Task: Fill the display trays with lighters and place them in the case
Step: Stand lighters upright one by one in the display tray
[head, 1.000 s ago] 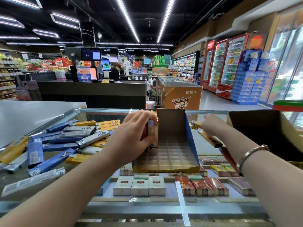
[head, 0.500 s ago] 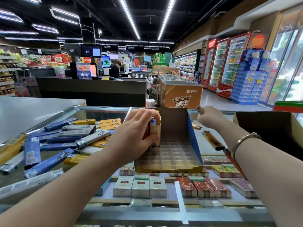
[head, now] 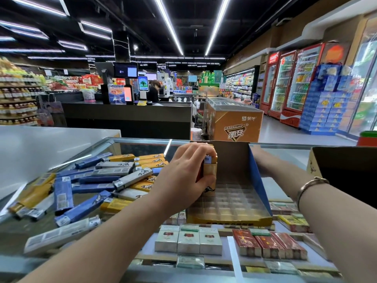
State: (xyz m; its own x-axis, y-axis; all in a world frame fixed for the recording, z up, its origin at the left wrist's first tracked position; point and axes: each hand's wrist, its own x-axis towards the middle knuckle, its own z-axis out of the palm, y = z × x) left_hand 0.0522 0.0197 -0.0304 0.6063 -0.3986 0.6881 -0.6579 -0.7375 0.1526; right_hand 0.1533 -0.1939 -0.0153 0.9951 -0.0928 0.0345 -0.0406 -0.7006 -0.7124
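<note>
A cardboard display tray [head: 230, 220] with a tan back, a blue right wall and a clear grid insert stands on the glass case [head: 142, 142]. My left hand [head: 183, 176] grips a few upright lighters, the outer one a tan lighter [head: 211, 174], at the tray's back left corner. My right hand [head: 265, 162] lies against the outside of the blue wall, its fingers hidden behind it. A heap of blue, yellow and grey lighters [head: 102, 180] lies on the glass to the left.
An open brown cardboard box [head: 346, 166] stands at the right edge of the counter. Under the glass lie rows of white packs [head: 187, 240] and red packs [head: 269, 244]. A white counter [head: 40, 146] adjoins at the left. Beyond are a checkout desk and a freezer.
My right hand, raised and pinching a lighter before, has dropped to the tray's right wall. My left hand has stayed at the tray's back left corner with its lighters.
</note>
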